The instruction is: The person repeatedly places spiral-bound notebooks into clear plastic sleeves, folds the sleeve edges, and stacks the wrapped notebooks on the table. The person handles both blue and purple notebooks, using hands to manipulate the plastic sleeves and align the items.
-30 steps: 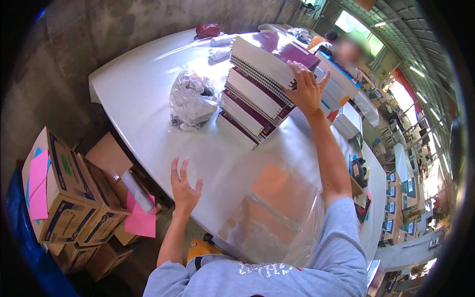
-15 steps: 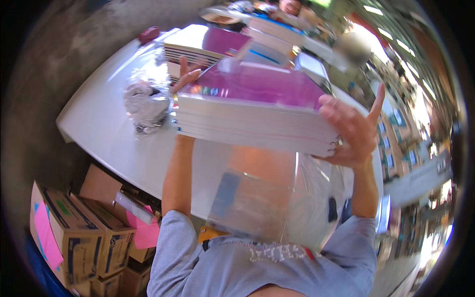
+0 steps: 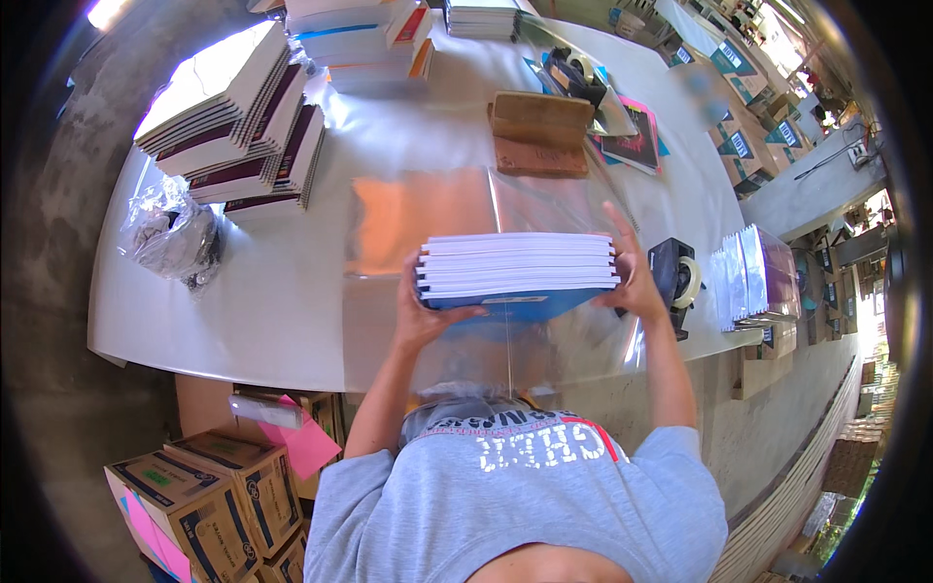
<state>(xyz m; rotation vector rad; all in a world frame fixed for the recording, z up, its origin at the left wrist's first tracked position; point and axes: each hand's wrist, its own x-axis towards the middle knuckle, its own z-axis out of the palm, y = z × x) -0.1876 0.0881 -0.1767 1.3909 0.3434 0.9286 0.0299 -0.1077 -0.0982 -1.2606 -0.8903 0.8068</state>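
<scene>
A thick stack of spiral-bound books is held between my two hands above the table. Its white page edges face up, and a blue cover shows on the side toward me. My left hand grips the left end, with its thumb lying across the blue cover. At the right end, my right hand clasps the stack, one finger pointing upward. Beneath it a clear plastic sheet lies spread over the near table edge, with an orange patch showing at its far part.
Piled spiral books stand at left beside a crumpled plastic bundle. More books are stacked behind. A brown block lies ahead; a black tape dispenser and wrapped books are at right. Cartons sit lower left.
The stack has come lower and nearer and has been turned: a purple cover faced up before, now page edges face up and blue shows. My hands still hold both ends. The view has shifted.
</scene>
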